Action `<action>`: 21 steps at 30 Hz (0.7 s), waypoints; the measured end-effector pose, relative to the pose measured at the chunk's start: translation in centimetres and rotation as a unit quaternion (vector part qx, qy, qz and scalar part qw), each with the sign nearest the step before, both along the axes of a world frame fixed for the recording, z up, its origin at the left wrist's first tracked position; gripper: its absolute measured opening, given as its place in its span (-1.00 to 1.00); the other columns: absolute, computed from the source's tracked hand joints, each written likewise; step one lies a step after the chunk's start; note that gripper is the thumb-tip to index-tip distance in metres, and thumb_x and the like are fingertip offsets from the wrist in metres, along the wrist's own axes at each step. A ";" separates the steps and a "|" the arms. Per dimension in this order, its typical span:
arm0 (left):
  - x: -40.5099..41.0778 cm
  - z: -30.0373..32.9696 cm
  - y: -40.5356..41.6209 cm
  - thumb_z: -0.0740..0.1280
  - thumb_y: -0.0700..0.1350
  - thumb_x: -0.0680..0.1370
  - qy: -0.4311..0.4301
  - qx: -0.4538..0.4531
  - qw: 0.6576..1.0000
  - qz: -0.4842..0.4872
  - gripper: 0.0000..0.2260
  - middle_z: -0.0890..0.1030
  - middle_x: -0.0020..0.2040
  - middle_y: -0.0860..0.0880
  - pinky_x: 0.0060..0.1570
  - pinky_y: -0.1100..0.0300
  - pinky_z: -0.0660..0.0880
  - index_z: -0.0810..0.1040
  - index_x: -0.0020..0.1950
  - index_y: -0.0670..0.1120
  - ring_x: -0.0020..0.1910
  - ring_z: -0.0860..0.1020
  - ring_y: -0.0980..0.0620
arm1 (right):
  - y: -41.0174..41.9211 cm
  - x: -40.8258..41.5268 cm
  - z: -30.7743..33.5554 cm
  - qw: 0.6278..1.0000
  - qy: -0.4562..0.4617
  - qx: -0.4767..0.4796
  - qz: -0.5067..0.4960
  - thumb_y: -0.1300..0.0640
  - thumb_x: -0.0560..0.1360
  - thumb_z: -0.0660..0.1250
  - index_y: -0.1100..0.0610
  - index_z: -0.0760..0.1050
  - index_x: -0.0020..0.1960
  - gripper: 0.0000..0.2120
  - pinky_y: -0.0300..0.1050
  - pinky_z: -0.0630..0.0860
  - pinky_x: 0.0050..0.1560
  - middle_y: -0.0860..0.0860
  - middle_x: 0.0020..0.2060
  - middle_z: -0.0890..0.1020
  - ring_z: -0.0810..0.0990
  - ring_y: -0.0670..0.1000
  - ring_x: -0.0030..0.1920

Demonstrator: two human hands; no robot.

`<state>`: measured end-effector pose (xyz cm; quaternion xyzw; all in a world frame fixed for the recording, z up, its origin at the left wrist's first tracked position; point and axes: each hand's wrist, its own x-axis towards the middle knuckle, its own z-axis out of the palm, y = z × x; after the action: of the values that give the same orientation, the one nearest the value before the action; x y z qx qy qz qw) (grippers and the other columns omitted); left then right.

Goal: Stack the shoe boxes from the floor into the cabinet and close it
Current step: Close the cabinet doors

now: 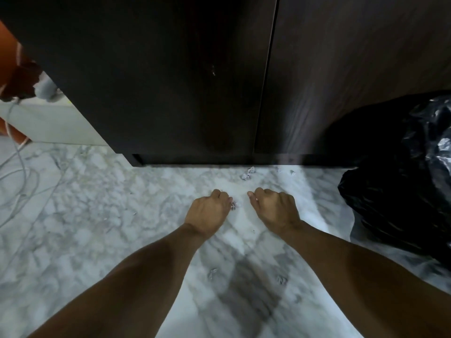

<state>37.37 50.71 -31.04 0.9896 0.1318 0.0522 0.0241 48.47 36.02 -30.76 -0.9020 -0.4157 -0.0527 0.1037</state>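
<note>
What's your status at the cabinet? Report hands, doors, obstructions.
Left hand and right hand curled, holding nothing, above the floor. Cabinet doors shut; no shoe boxes in view. Black bag beside the right door; paper scraps at cabinet base.

The cabinet stands on the floor ahead. A bag sits at its right, cables lie left.
</note>
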 end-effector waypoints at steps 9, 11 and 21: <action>-0.7 6.2 -1.0 0.08 -0.02 0.66 -0.057 -0.114 0.989 0.069 -0.69 0.60 -0.11 -0.18 -0.15 0.03 0.39 0.47 -0.12 -0.17 -0.11 0.56 -0.23 | -1.4 -1.3 7.4 0.979 0.155 0.065 -0.116 -0.08 0.63 0.02 0.18 0.53 -0.02 -0.57 -0.03 0.40 -0.12 0.20 -0.05 0.62 0.55 0.26 0.01; 0.1 8.6 -1.5 0.10 -0.01 0.65 -0.081 -0.129 0.986 0.066 -0.71 0.59 -0.15 -0.19 -0.21 0.05 0.35 0.40 -0.20 -0.13 -0.14 0.55 -0.23 | -1.8 -1.6 10.4 0.975 0.161 0.096 -0.120 -0.07 0.62 0.03 0.18 0.52 -0.08 -0.59 -0.03 0.39 -0.12 0.21 -0.06 0.62 0.55 0.27 0.02; 4.6 21.1 -10.4 0.22 -0.07 0.60 -0.229 -0.244 0.942 -0.005 -0.60 0.30 -0.47 -0.03 -0.35 0.08 0.24 0.20 -0.40 -0.08 -0.37 0.37 -0.23 | -8.2 -0.7 25.5 0.953 0.099 0.254 -0.131 -0.05 0.57 0.14 0.12 0.28 -0.38 -0.60 0.00 0.48 -0.05 0.28 -0.13 0.62 0.56 0.33 -0.03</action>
<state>41.93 40.29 -9.96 0.9154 0.1265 0.2435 0.2945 47.77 27.87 -5.21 -0.8929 -0.2545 -0.0804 0.3626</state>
